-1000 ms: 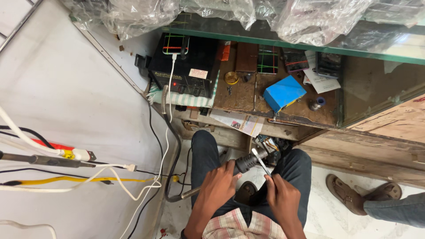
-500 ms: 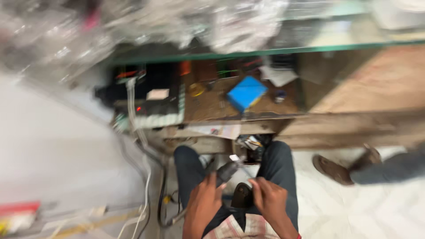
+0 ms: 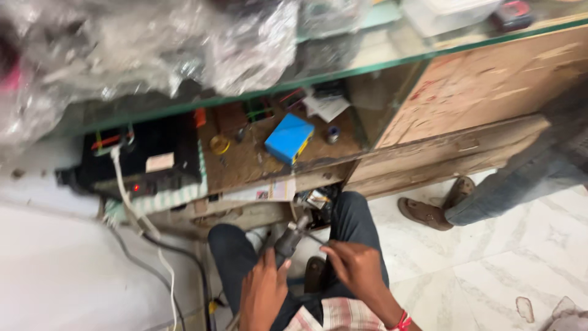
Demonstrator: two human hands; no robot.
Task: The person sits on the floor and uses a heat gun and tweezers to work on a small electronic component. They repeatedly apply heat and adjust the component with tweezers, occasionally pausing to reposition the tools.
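1. Upper left of the frame: crumpled clear plastic bags (image 3: 153, 49) lie heaped on a green-edged glass shelf (image 3: 392, 61).
2. Left of centre, under the shelf: a black box-shaped device (image 3: 144, 162) with a small red light, and a white cable (image 3: 131, 208) running down from it toward the floor.
3. Centre: a worn wooden ledge (image 3: 245, 162) carries a blue box (image 3: 289, 138), a yellow ring-shaped item and small parts too blurred to tell.
4. Lower centre: the left hand (image 3: 263, 293) is wrapped around a dark grey cylindrical tool (image 3: 286, 242), which points up and right between the person's knees.
5. Just right of it: the right hand (image 3: 355, 266) is pinched on a thin dark rod or wire (image 3: 313, 238) that runs up to the tool's front end; what it is cannot be made out.
6. As a judgement, the work is in mid-course: the tool is gripped and its tip is being handled, with nothing showing as finished. Whether a part is going in or coming out cannot be told.
7. Right of the frame: another person's sandalled foot (image 3: 429, 211) and a jeans leg stand on the pale marble floor (image 3: 490, 270).
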